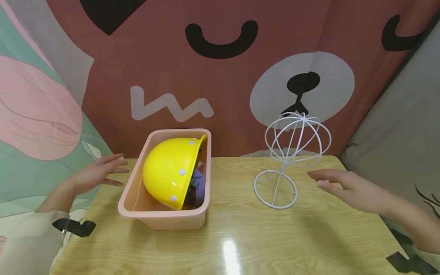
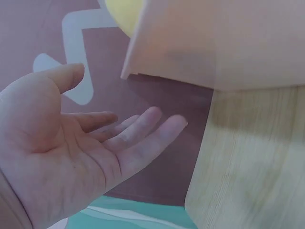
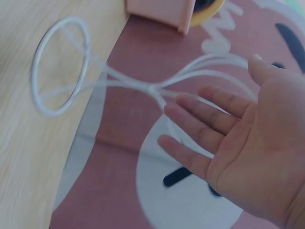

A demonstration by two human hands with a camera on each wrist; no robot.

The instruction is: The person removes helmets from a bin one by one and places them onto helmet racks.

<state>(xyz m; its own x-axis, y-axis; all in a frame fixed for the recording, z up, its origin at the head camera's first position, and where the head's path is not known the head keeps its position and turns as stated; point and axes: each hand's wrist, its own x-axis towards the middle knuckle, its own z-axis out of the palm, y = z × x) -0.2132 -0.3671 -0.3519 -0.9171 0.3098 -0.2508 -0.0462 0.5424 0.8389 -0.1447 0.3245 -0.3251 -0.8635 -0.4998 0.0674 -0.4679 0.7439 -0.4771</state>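
In the head view a yellow hard hat [image 1: 168, 172] with pale dots lies on its side in a pink plastic bin [image 1: 165, 214]. Its opening faces right, and dark and purple parts show inside. My left hand [image 1: 97, 173] is just left of the bin, fingers spread and holding nothing. A white wire stand [image 1: 283, 164], with a round cage on a ring base, stands upright at the right. Beside it, on the right and apart, hovers my right hand [image 1: 354, 189] with extended fingers. In the right wrist view the palm [image 3: 262, 152] is bare.
Both things stand on a light wooden table [image 1: 237, 229]. Behind it hangs a brown cloth [image 1: 230, 80] with a printed bear face. More printed cloth [image 1: 38, 114] hangs on the left, and a grey cloth [image 1: 402, 126] on the right. Black straps [image 1: 73, 226] are near both wrists.
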